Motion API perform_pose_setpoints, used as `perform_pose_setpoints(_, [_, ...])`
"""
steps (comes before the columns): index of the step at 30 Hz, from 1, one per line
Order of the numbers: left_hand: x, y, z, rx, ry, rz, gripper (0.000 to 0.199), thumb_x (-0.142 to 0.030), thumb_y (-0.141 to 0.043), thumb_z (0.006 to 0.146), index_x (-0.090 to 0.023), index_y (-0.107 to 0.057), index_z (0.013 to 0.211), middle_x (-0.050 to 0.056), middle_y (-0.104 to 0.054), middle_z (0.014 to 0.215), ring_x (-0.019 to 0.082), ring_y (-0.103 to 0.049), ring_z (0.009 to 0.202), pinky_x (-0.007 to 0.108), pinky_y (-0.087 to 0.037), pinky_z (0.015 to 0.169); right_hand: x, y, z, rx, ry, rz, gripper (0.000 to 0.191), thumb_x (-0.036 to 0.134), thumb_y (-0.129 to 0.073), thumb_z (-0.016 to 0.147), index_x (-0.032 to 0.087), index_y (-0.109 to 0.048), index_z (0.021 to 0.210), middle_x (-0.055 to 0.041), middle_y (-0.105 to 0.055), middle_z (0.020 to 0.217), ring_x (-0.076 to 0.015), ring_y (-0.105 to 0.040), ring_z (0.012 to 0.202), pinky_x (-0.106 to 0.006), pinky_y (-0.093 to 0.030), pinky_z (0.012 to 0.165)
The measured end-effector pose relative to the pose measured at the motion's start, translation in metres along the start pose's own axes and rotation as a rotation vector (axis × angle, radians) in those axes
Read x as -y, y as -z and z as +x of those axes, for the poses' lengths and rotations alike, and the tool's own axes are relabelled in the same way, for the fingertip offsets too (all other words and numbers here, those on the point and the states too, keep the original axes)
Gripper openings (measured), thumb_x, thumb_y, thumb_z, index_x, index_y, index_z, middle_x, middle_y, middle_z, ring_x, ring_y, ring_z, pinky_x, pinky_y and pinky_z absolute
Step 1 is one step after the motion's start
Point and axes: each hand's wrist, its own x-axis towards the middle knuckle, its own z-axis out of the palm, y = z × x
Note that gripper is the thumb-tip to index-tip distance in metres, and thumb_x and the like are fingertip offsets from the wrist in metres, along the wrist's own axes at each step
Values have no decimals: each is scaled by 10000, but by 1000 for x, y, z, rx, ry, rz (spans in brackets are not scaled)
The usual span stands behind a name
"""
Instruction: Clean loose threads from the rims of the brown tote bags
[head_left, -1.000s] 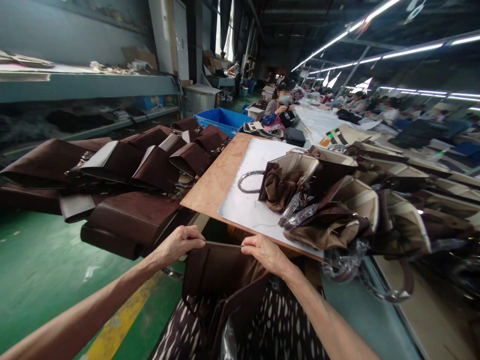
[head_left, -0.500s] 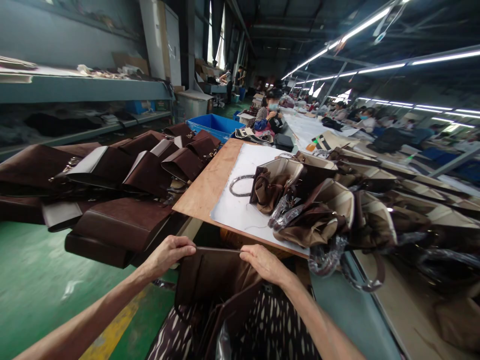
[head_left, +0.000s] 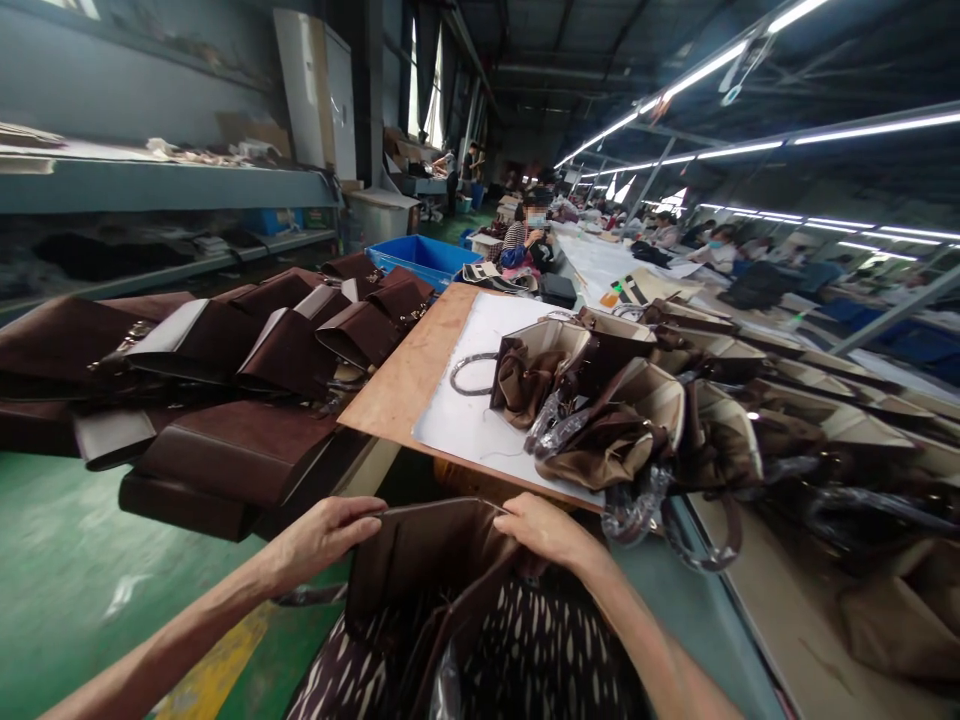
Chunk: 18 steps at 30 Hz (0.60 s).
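A dark brown handbag [head_left: 420,555] rests on my lap with its mouth facing me, the brown lining showing inside. My left hand [head_left: 337,530] pinches the far rim at its left corner, thumb and fingers closed on the edge. At the right corner of the same rim, my right hand [head_left: 544,525] grips the edge, thumb pointing inward. The rim is stretched between both hands. One handle in clear plastic wrap [head_left: 448,680] hangs at the near side of the bag. The bag's bottom is hidden.
Brown bags [head_left: 232,445] are piled at the left. Ahead stands a wooden board [head_left: 390,385] with a white sheet [head_left: 450,415]. Open bags with pale linings [head_left: 637,410] crowd the right side. A blue bin [head_left: 427,257] and a seated person [head_left: 525,240] are farther back.
My left hand has shifted slightly left and down, and the bag's mouth looks a little wider at the right. Both hands keep hold of the rim. The view has turned slightly right.
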Motion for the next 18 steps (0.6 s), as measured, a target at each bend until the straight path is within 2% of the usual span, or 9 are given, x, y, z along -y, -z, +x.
perform_pose_setpoints(4, [-22,2,-7,27,-48,68,420,-432,-360,861,-166,-593,1088,17,-630,946,174,-563,842,196,-410,718,-7,-5,8,-69,21,-48,162,242,-371,703,162,-444,582,-39,-573,505,-146,-535,359,-202,-387,337])
perform_pose_setpoints(7, [-32,0,-8,26,-69,106,389,-420,-445,817,-171,-596,1076,20,-631,918,177,-566,814,196,-408,688,-7,-9,12,-77,31,-35,170,241,-378,703,169,-420,555,-35,-554,462,-163,-553,362,-195,-384,315])
perform_pose_setpoints(9, [-35,-3,-7,29,-70,141,338,-363,-536,750,-183,-614,1026,10,-632,862,174,-567,775,195,-405,660,-1,-10,14,-66,22,-37,220,273,-382,728,164,-433,544,-42,-549,451,-169,-563,371,-191,-382,308])
perform_pose_setpoints(11, [-33,-5,-5,41,-33,122,299,-312,-539,726,-191,-617,988,-4,-620,769,153,-558,673,192,-402,589,10,-9,15,-58,32,-39,328,353,-360,781,148,-472,551,-56,-551,453,-164,-564,373,-184,-379,313])
perform_pose_setpoints(13, [-26,-5,-3,55,39,-24,316,-340,-508,743,-172,-600,995,-3,-602,704,132,-523,560,187,-384,489,25,-8,17,-70,70,38,417,457,-331,818,130,-521,644,-61,-567,490,-159,-577,394,-178,-386,335])
perform_pose_setpoints(15, [-15,-1,-5,61,124,-284,409,-414,-522,742,-146,-568,1048,19,-617,731,131,-516,530,188,-376,437,39,-8,16,-102,146,218,459,545,-346,812,125,-532,794,-75,-613,635,-154,-605,453,-178,-405,372])
perform_pose_setpoints(18, [0,5,-18,68,164,-669,529,-466,-613,679,-134,-561,1087,80,-647,856,180,-583,627,227,-439,504,44,-15,9,-150,248,535,564,638,-382,766,131,-510,977,-123,-620,914,-138,-627,555,-187,-432,425])
